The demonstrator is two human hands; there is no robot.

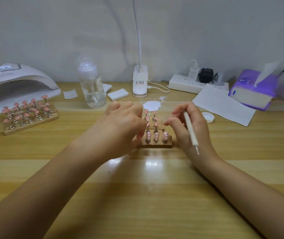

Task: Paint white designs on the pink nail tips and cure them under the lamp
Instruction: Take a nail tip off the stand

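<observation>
Nail tips (156, 135) stand on a wooden holder (156, 144); left hand (120, 121) seemingly pinches its edge, right hand (187, 125) grips a dotting pen (190, 130).

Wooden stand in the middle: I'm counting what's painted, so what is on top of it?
On the stand, pink tips sit on small holders; the three nearest show white dots. Further rows stand behind, their designs unclear. The left hand covers the stand's left part, so any tips there are hidden.
</observation>
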